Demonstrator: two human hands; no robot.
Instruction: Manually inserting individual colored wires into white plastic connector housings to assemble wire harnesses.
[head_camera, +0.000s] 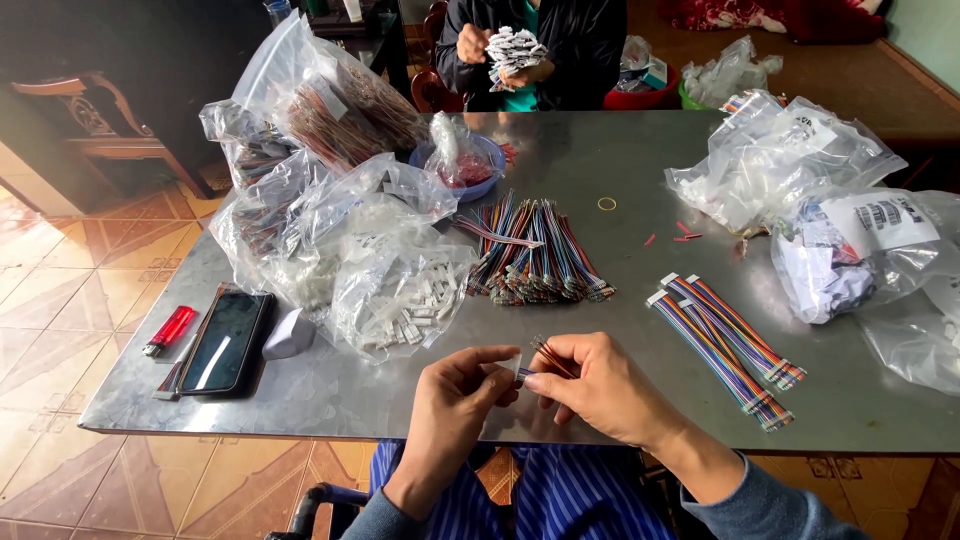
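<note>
My left hand (455, 395) pinches a small white plastic connector (517, 366) at the near edge of the metal table (620, 160). My right hand (598, 388) grips a short bundle of coloured wires (551, 356), its end meeting the connector between both sets of fingertips. Just beyond my hands lies a pile of loose multicoloured wire bundles (535, 255). To the right lie three finished rainbow ribbon cables (727, 335) with white connectors on their far ends.
Clear plastic bags of white connectors (395, 295) and wires (335, 110) crowd the left. More bags (790, 160) sit at right. A black phone (224, 340), a red lighter (170, 329) and a blue bowl (462, 168) rest on the table. A person opposite (530, 45) holds a bundle.
</note>
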